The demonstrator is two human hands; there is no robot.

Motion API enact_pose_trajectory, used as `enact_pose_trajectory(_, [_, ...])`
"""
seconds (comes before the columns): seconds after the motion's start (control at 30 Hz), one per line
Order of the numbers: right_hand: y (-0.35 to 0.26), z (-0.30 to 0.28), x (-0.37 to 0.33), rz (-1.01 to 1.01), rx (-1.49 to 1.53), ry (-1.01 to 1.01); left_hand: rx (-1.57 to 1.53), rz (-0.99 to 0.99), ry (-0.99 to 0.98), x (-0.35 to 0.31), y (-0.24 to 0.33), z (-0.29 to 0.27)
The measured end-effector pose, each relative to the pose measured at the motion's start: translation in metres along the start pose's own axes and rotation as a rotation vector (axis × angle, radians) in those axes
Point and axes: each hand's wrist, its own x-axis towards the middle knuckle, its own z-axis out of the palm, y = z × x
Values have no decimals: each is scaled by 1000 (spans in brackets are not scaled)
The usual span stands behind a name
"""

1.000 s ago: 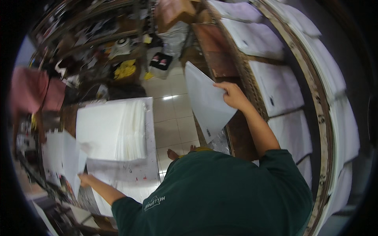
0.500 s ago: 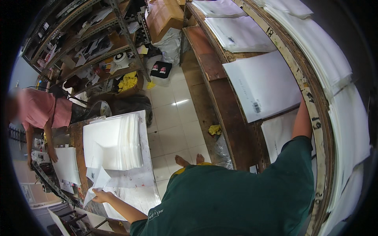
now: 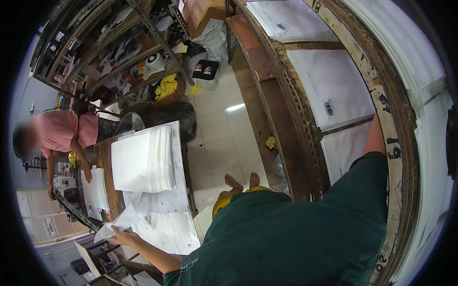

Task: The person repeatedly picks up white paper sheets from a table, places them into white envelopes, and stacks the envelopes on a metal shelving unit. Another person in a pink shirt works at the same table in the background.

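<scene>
At the lower left, my left hand (image 3: 123, 237) is closed on the corner of a thin white plastic sheet (image 3: 125, 218). The sheet stretches from my fingers toward the near edge of a thick stack of white sheets (image 3: 143, 164). That stack lies on a pale board (image 3: 168, 202) on a table. On the other side, my right forearm (image 3: 375, 137) passes behind the rack's front rail, and the hand itself is hidden. Close to that forearm, white packages (image 3: 331, 90) with a printed label lie piled on a rack shelf.
A person in a pink shirt (image 3: 56, 131) works across the table beside another white stack (image 3: 95, 193). Metal shelving (image 3: 157, 35) with clutter stands behind. The rack's wooden rail (image 3: 391, 128) curves along my right, with more white stacks (image 3: 429, 143) beyond. Tiled floor (image 3: 217, 136) lies between.
The white sheet, bent upward near my left hand before, is now drawn out flatter and longer. The view has shifted slightly, and my right forearm is still behind the rail.
</scene>
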Motion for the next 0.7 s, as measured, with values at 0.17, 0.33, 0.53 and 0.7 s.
enact_pose_trajectory(0.17, [-18, 4, 1, -39, 9, -17, -74, 39, -76, -22, 42, -10])
enact_pose_trajectory(0.33, [-41, 10, -9, -60, 20, -36, -49, 67, -100, -36, 62, -8])
enact_pose_trajectory(0.53, [-75, 20, -20, -94, 39, -64, -93, 129, -194, -55, 83, -15])
enact_pose_trajectory(0.7, [-96, 40, -38, -82, 49, -110, -102, 169, -211, -71, 105, -19])
